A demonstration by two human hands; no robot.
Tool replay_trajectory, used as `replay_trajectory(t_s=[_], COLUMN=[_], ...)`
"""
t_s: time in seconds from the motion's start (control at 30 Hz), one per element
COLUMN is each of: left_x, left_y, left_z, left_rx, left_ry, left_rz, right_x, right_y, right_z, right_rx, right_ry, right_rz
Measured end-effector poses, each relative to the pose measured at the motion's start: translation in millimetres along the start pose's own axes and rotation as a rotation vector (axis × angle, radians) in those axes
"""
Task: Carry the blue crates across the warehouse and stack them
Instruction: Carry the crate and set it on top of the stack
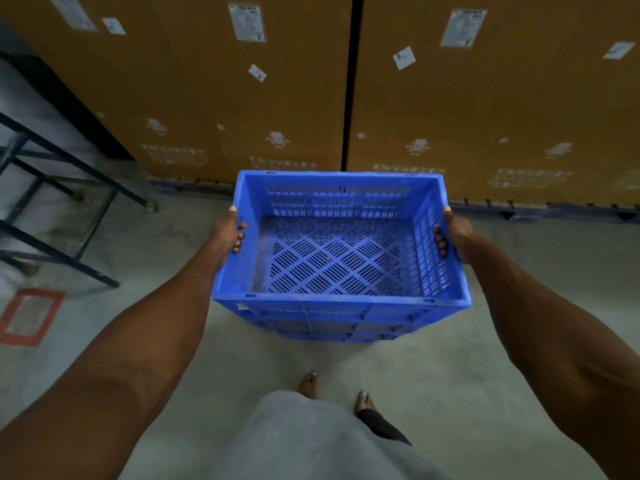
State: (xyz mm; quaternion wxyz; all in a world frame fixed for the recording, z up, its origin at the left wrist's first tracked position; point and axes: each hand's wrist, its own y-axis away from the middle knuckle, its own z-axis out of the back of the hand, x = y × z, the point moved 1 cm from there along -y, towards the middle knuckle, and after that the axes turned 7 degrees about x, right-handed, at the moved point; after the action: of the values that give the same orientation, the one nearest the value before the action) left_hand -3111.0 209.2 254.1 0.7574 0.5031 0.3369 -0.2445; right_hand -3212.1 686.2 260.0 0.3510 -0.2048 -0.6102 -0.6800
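Head view: a blue crate (341,251) held at both short ends above a concrete floor (450,358).

The left hand (227,233) and right hand (453,237) grip opposite rims, fingers curled inside the walls. The crate is open-topped with a slotted base and holds nothing. Beyond it stand tall cardboard boxes (485,98) bearing white labels; a dark metal rack (52,188) stands at left, beside a red floor marking (29,317). Two bare feet (308,384) show below.
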Motion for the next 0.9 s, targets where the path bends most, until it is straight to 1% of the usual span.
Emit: replay_trajectory(t_s=[0.13, 0.3, 0.43, 0.57, 0.73, 0.8, 0.9], left_x=[2.2, 2.2, 0.3, -1.6, 0.3, -2.8, -6.9], left_y=[2.8, 0.6, 3.9, 7.3, 4.7, 6.3, 12.7], left_z=[-2.0, 2.9, 7.5, 5.2, 2.8, 5.3, 15.0], left_rx=[-0.026, 0.020, 0.047, 0.048, 0.008, -0.048, -0.211], left_ry=[-0.009, 0.012, 0.039, 0.032, 0.018, -0.070, -0.449], left_rz=[-0.003, 0.008, 0.012, 0.006, -0.030, -0.086, -0.153], right_x=[-1.1, -3.9, -3.8, -4.2, -9.6, -11.5, -14.8], right_y=[0.2, 4.9, 8.2, 5.2, -0.4, 2.5, 10.5], right_z=[3.7, -1.9, -5.0, -5.0, -6.0, -5.4, -2.2], right_rx=[0.056, -0.005, -0.019, -0.032, -0.073, -0.116, -0.253], right_ry=[-0.044, -0.039, -0.050, -0.042, -0.027, 0.061, 0.382], right_rz=[-0.033, 0.002, 0.000, 0.004, 0.099, 0.130, 0.159])
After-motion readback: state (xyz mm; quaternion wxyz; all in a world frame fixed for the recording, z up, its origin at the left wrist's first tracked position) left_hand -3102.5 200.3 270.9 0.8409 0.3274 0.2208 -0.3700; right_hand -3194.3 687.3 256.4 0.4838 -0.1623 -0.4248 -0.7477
